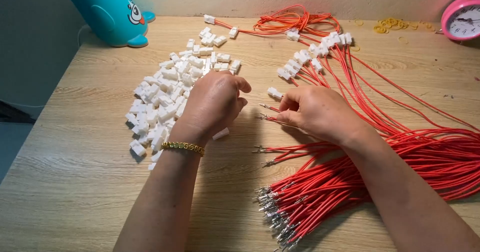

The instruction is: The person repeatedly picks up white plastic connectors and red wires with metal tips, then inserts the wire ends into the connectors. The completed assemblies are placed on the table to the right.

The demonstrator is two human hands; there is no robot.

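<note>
The left hand [212, 104] is curled over a pile of small white plastic plugs [165, 107] near the left side of the wooden table [75, 182]; what it grips cannot be told. A red wire [272, 118] with a metal tip is pinched by the right hand [317, 113] near the middle. More red wires [350, 182] are spread toward the right edge. A blue toy [111, 13] is kept at the far left corner, and a pink clock [462, 19] at the far right corner.
</note>
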